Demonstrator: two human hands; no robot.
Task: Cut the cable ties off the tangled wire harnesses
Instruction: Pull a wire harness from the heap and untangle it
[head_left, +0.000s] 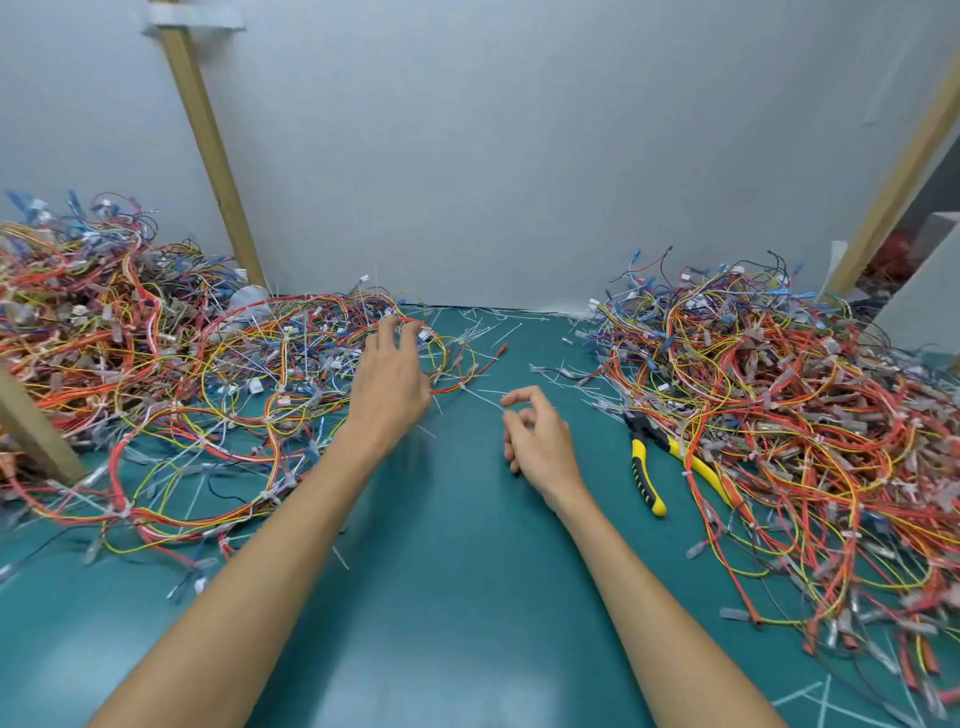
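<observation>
Notes the green counter (441, 597) nearest, crossed by two bare forearms (291, 519) reaching away from the camera. Finds the right grip (537, 441) low over mid-counter, released: fingers loosely curled, thumb and forefinger apart, nothing visibly held. Notes a thin white offcut (485, 399) near its fingertips, contact not determinable. Locates the cutters (643, 470), yellow-and-black handled, flat on the counter just right of that grip, untouched, one handle tucked under the edge of the right pile (779, 415) of harnesses. Finds the left grip (389, 374) farther out, released, fingers spread and laid on a wire loop (457, 387) at the inner edge of the left pile (130, 338); no closure round the wires visible. Records both piles as tangled red, yellow and blue wires, with white ties visible along the left-hand bundles. Notes cut tie scraps (511, 327) scattered over the far counter between the piles, then a white wall (519, 156) and a wooden post (208, 145) behind.

Judges the step in hand as selection: drawing the next tied harness out of the left pile, no cutting under way. Judges the next move to call for closing the left grip on that loop, pulling it clear toward mid-counter, taking up the cutters with the right grip, and setting the blades on a tie only, clear of wire insulation
</observation>
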